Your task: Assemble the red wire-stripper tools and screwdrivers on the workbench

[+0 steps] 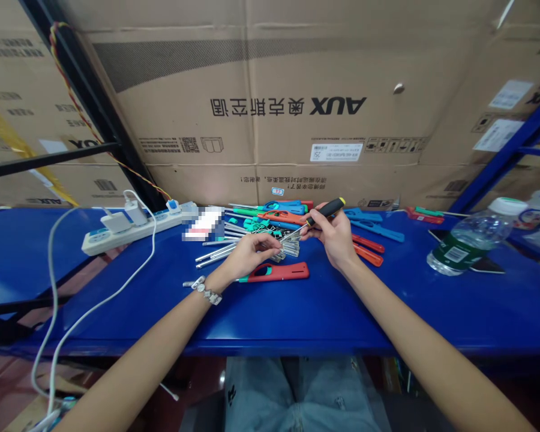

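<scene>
My right hand (335, 237) holds a black and yellow screwdriver (326, 211), its shaft slanting down and left to the fingertips of my left hand (251, 255). Those left fingers are pinched together at the screwdriver's tip; what they hold is too small to name. A red lighter (283, 272) with a green trigger lies just in front of my left hand. Behind both hands is a pile of metal lighter tubes and small clear and green parts (261, 225). Orange and red handle shells (366, 253) lie right of my right hand, with blue shells (378, 229) behind them.
A white power strip (121, 231) with plugs and cables sits at the left. To the right stand a water bottle (472, 240) and, beneath it, a dark flat device (488, 264). Large cardboard boxes (288, 72) rise behind the blue table (324, 318).
</scene>
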A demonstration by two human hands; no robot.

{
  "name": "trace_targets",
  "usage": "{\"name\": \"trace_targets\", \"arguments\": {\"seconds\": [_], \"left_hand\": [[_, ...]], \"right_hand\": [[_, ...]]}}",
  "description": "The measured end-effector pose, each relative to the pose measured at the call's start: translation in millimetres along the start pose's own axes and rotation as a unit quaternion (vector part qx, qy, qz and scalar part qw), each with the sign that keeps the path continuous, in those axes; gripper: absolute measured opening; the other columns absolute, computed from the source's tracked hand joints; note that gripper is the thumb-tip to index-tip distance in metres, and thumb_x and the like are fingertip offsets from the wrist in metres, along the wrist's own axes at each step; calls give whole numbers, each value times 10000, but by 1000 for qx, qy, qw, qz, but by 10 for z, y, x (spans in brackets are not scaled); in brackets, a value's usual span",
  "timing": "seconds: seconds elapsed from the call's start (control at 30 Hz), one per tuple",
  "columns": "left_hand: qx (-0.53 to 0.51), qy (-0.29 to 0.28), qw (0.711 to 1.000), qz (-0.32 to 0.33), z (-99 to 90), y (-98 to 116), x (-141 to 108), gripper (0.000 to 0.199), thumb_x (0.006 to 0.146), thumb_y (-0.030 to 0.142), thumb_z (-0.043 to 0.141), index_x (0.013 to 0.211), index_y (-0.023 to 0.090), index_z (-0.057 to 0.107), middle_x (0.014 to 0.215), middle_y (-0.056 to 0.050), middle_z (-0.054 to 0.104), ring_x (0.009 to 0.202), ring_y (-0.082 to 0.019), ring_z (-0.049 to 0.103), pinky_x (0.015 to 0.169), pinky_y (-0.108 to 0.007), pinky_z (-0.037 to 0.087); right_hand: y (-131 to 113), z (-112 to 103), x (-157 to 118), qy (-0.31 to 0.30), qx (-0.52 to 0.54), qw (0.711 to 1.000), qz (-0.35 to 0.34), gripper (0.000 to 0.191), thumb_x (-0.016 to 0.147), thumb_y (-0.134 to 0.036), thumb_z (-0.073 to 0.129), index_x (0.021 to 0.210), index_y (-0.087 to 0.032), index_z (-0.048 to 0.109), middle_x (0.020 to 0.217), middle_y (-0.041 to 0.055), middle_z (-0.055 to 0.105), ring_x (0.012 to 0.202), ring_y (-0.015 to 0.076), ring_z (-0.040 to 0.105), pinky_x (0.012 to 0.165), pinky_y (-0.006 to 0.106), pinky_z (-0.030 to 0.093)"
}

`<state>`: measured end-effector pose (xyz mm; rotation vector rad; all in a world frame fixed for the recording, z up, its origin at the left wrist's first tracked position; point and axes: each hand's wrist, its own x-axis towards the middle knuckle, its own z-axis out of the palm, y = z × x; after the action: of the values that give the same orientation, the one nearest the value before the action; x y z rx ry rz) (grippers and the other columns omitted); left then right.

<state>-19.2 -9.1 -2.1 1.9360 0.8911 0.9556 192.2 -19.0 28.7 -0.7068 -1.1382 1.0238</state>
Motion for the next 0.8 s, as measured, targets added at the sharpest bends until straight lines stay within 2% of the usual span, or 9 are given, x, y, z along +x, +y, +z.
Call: {"name": "trace_targets", "arguments": {"seconds": [0.13,0.2,0.43,0.6,0.8], "left_hand": [[-10,8,1000,-1,44,17,-8,370,827,286,726,1149,170,587,806,-21,721,762,-175,713,788,-335,572],[12,9,1000,18,62,35,-15,394,834,251,718,1187,178,559,798,-8,718,748,-169,711,771,-317,565],[74,0,995,59,95,87,-21,363,858,176,698,1194,200,563,762,24,696,707,-159,692,714,-281,535],[96,6,994,51,86,105,-17,342,855,178,704,1172,198,577,744,29,685,687,-157,679,697,-273,521],[112,2,993,43,93,94,-17,324,848,175,691,1154,191,588,725,30,674,668,-159,662,684,-275,512]], "right_hand": [[-8,8,-21,-7,-16,1000,1,434,751,-492,799,946,-267,482,795,-22,712,559,170,666,518,339,602],[-9,21,-34,-13,-29,999,-3,447,750,-519,798,946,-267,485,798,-16,713,554,175,661,516,350,600],[-7,78,-87,-40,-64,997,-26,458,767,-580,781,947,-272,493,765,-10,675,542,183,632,513,382,591],[-8,97,-115,-33,-70,997,-30,434,791,-570,767,971,-285,494,776,-1,656,583,197,634,547,394,570],[16,116,-129,-51,-83,994,-49,400,819,-554,748,958,-284,487,751,-17,654,512,163,596,487,354,558]]}}
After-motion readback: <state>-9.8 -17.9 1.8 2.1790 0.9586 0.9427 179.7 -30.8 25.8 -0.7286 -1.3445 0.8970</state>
